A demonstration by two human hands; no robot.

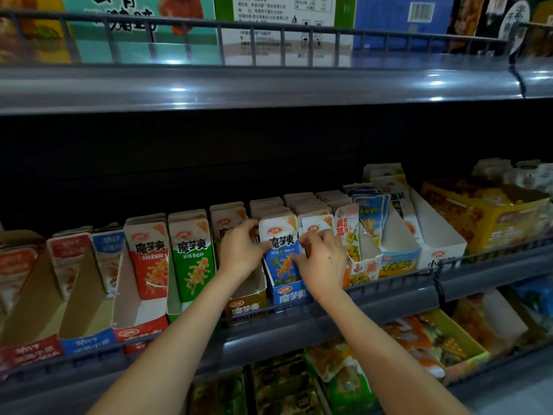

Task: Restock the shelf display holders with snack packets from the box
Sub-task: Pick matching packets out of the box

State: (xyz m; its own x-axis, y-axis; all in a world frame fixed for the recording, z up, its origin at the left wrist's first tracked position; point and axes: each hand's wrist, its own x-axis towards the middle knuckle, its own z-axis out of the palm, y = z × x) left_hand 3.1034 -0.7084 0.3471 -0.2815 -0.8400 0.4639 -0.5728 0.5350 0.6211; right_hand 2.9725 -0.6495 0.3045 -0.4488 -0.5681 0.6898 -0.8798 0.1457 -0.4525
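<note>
My left hand and my right hand are both at the blue packet. My left fingers are curled at its left edge, with my thumb on the front. My right fingers pinch its right edge, and that thumb lies on the front too. The blue packet stands up straight at the front of the blue holder, with more packets lined up behind it.

Just left of it is the brown holder. My left hand hides most of what is inside, but I can see some packets at the back. Next come the green packets, then the red packets in the red holder. Both rows are full to the back but leave the front of their holders bare.

To the right, a white holder has packets only at its back. Past it sits a yellow box.

All the holders stand side by side on the shelf, behind its low rail.
</note>
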